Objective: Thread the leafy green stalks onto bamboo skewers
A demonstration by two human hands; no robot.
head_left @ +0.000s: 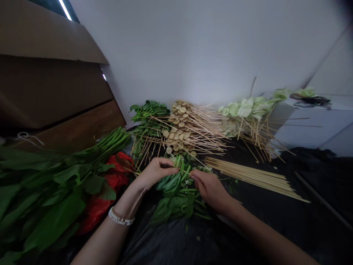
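My left hand (pixel 157 173), with a beaded bracelet on its wrist, is closed, thumb and fingers pinching a small bunch of leafy greens (pixel 171 183). From the other side my right hand (pixel 209 187) is closed on a thin wooden skewer (pixel 185 170). The skewer crosses the green stems between both hands; its far end is hidden by my left fingers. Loose leaves (pixel 173 208) and cut stems lie below the hands on black plastic sheeting (pixel 176 241). Just right of my right hand is a bundle of bare skewers (pixel 253 177).
Skewered pale round slices (pixel 180 127) are stacked behind the hands, beside skewered greens (pixel 150 110). Skewered cabbage leaves (pixel 245 107) lie at back right. Long leafy greens (pixel 55 195) spread at left over a red plastic bag (pixel 118 169), near a cardboard box (pixel 52 88). A white wall (pixel 176 48) stands behind.
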